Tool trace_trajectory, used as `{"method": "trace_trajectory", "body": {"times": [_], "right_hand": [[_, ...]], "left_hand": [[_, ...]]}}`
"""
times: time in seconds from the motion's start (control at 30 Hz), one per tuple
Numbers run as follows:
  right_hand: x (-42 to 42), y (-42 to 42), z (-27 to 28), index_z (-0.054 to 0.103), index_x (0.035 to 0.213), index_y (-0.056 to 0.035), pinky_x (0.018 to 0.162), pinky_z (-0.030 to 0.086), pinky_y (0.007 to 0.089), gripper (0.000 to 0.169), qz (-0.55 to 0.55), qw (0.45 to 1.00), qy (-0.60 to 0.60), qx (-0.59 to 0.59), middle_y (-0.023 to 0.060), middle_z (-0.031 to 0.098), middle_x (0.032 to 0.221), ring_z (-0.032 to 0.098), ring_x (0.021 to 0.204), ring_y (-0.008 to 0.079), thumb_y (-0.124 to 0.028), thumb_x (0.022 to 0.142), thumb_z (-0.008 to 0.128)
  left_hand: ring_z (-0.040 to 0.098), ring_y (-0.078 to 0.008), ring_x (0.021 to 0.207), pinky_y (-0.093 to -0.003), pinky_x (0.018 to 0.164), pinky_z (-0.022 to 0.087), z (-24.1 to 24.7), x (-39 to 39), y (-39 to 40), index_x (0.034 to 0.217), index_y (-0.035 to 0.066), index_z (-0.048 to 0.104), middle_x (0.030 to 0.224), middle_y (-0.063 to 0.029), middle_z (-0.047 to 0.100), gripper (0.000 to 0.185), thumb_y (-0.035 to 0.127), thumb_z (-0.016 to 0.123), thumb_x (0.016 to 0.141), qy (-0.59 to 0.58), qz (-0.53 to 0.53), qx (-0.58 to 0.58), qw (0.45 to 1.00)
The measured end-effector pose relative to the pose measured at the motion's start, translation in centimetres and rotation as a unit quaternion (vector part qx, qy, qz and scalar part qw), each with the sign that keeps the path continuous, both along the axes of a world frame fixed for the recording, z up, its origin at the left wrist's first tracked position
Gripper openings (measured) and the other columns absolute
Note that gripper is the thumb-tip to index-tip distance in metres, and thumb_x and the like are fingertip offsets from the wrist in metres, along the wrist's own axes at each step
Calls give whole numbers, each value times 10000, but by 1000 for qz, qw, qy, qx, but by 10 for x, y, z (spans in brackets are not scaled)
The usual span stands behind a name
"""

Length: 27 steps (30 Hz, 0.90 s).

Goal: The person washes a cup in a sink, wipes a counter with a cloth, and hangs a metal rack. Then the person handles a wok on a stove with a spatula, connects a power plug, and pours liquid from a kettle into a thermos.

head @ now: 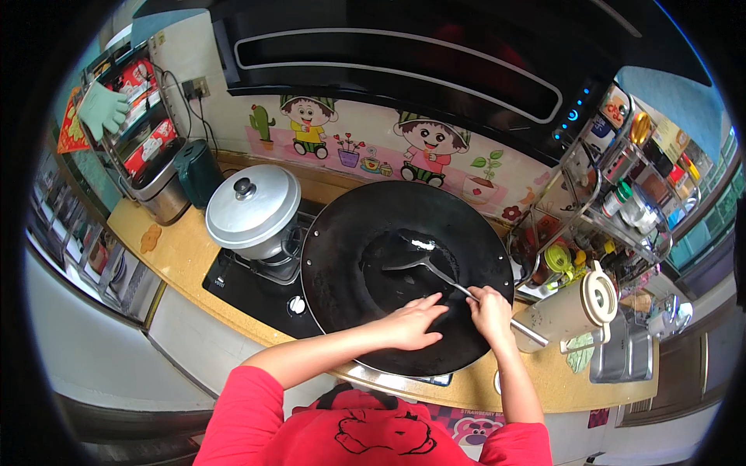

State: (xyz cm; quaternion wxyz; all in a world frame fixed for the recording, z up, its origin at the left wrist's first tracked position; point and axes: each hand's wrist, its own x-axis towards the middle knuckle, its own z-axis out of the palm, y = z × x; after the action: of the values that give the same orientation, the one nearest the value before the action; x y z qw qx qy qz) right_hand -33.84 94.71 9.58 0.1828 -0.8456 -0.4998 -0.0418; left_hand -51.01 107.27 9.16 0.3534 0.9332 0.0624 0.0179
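Observation:
A large black wok (344,233) sits on the right side of the black gas hob (233,291), with shiny liquid at its bottom. My left hand (415,323) is held flat over the wok's near part, fingers spread, holding nothing; whether it touches the metal cannot be told. My right hand (489,311) grips the handle of a metal wok spatula (431,265) at the wok's right side. The spatula's blade rests at the middle of the wok, in or just over the liquid, and its handle end sticks out to the lower right.
A lidded aluminium pot (253,209) stands on the left burner. A beige plastic pitcher (559,311) is close to the wok's right, near a green cloth (580,352) and the steel sink (622,349). A metal rack (629,227) holds jars and bottles. The black range hood (402,52) hangs above.

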Motion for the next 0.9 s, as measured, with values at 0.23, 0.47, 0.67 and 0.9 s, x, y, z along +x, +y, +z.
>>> {"method": "trace_trajectory", "body": {"times": [0.23, 0.47, 0.67, 0.9], "right_hand": [[0, -2, -15, 646, 921, -93, 702, 416, 399, 169, 54, 998, -17, -11, 100, 596, 791, 584, 828, 281, -147, 766, 603], [-1, -8, 4, 587, 1098, -73, 844, 386, 417, 358, 104, 992, 12, -74, 136, 572, 1070, 516, 1009, 304, -182, 760, 627], [-39, 0, 46, 457, 1236, -27, 1005, 279, 463, 503, 66, 993, 18, 93, 218, 372, 1323, 355, 1208, 397, -109, 765, 614], [-149, 47, 78, 554, 1100, -5, 911, 375, 343, 300, 127, 949, 107, 268, 162, 488, 1228, 478, 1118, 288, -36, 802, 527]], "left_hand": [[221, -380, 1311, -582, 1029, 195, -5, 38, -20, 1276, 69, 432, 1419, -173, 260, 561, 304, 587, 791, 68, 39, 121, 989], [263, -364, 1303, -603, 1035, 156, 10, 45, -17, 1207, 54, 499, 1393, -181, 315, 483, 310, 573, 803, 189, -46, 52, 980], [286, -336, 1298, -602, 1034, 167, 22, -13, 6, 1156, 57, 541, 1375, -174, 342, 396, 249, 575, 811, 67, 86, 175, 979], [207, -342, 1337, -606, 1037, 145, 32, -149, 54, 1201, 87, 495, 1433, -164, 240, 380, 201, 555, 843, -153, 259, 98, 949]]}}
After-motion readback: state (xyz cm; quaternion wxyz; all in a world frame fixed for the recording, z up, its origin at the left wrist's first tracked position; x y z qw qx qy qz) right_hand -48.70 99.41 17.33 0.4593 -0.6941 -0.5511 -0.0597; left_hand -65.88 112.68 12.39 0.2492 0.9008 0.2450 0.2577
